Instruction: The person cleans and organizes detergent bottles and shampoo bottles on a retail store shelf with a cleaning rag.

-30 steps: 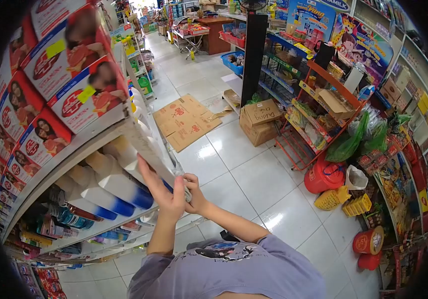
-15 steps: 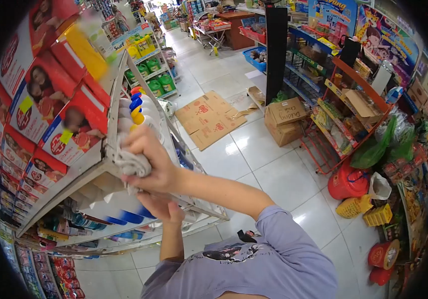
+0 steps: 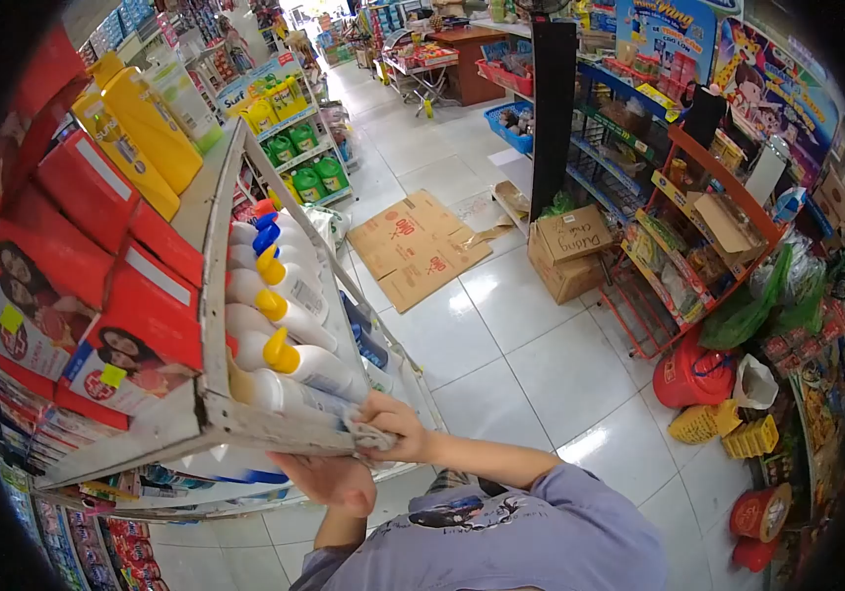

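A shelf [image 3: 245, 422] with a pale, worn metal edge stands in front of me on the left. My right hand [image 3: 396, 426] is closed around a bunched grey cloth [image 3: 368, 436], pressed to the shelf's front lip near its right end. Just below the same lip is my left hand [image 3: 329, 483], palm up and fingers stretched out, holding nothing I can see; its fingertips are partly hidden by the shelf. White bottles [image 3: 319, 371] with yellow, blue and red caps stand in rows on the shelf, close behind the cloth.
Red boxes [image 3: 137, 335] and yellow bottles [image 3: 152, 128] fill the upper shelf at left. Flattened cardboard [image 3: 418, 246] lies on the tiled floor. To the right are stacked cartons [image 3: 565, 246], an orange rack [image 3: 683, 246] and a red bucket [image 3: 690, 369].
My right hand with the cloth has moved down and right along the shelf edge, away from the upright corner. My left hand has dropped lower. The view has shifted slightly.
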`<state>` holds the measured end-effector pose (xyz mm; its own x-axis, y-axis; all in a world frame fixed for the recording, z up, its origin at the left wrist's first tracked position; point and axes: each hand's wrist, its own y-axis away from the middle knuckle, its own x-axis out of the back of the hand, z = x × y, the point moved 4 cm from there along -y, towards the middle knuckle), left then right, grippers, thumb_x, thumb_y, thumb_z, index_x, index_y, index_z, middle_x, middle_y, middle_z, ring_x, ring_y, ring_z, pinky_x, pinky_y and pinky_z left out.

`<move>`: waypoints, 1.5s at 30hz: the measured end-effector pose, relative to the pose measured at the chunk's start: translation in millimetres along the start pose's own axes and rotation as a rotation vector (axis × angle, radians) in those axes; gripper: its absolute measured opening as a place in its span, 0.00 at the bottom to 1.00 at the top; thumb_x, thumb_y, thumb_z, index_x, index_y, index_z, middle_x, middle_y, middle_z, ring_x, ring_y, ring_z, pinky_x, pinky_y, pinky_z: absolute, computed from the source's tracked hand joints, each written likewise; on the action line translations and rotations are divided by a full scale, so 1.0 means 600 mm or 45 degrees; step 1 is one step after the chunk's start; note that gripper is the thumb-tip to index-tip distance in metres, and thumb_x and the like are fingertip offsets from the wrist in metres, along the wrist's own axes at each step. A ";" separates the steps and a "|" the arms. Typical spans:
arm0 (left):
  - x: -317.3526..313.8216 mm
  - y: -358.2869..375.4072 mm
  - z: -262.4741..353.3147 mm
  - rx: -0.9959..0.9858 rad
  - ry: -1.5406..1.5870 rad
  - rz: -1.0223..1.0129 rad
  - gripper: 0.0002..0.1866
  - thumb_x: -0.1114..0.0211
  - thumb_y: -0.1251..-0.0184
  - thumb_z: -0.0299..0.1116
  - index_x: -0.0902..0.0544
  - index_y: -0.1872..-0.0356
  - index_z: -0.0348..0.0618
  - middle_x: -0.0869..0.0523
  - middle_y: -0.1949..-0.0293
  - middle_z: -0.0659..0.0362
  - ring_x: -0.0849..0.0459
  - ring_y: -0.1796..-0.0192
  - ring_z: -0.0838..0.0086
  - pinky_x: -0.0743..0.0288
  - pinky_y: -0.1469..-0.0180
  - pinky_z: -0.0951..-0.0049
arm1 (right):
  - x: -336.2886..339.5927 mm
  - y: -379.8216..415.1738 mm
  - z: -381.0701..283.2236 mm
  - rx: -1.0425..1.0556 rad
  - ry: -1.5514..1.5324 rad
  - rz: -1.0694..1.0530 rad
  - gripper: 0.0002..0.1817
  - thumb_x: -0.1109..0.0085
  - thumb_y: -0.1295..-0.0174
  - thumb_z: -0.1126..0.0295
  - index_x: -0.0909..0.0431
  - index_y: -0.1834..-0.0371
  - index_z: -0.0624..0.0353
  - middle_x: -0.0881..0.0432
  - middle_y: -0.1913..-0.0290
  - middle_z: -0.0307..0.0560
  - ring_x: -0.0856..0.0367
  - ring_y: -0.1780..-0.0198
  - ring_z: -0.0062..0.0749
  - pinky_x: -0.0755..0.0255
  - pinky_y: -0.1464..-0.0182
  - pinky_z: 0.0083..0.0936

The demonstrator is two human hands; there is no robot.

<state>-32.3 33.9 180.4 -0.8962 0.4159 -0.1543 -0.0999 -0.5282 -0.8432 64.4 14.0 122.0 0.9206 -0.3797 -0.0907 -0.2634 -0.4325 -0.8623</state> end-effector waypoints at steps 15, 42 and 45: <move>0.016 0.004 -0.008 -0.225 0.098 -0.051 0.37 0.54 0.51 0.48 0.55 0.44 0.37 0.52 0.43 0.43 0.52 0.41 0.57 0.57 0.42 0.60 | 0.009 0.056 0.116 -0.212 0.289 0.257 0.13 0.40 0.67 0.78 0.32 0.76 0.59 0.32 0.72 0.45 0.34 0.71 0.32 0.40 0.70 0.22; -0.067 -0.016 0.012 -0.160 -1.421 0.803 0.34 0.48 0.46 0.37 0.55 0.45 0.31 0.29 0.63 0.46 0.28 0.71 0.66 0.31 0.70 0.71 | 0.090 -0.160 0.539 -0.549 0.496 0.535 0.12 0.50 0.53 0.68 0.39 0.73 0.65 0.39 0.72 0.53 0.41 0.66 0.44 0.46 0.62 0.32; -0.029 0.028 0.016 -0.061 -2.107 0.368 0.33 0.47 0.47 0.37 0.53 0.46 0.30 0.28 0.64 0.47 0.27 0.70 0.67 0.31 0.71 0.71 | 0.095 -0.175 0.551 -0.533 0.417 0.519 0.11 0.51 0.53 0.69 0.39 0.74 0.65 0.39 0.72 0.52 0.40 0.66 0.43 0.46 0.62 0.31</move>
<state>-22.6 10.8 173.9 -0.3433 -0.8725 0.3478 0.1223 -0.4087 -0.9045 240.0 308.0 42.3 0.6061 -0.7800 -0.1559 -0.7221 -0.4573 -0.5192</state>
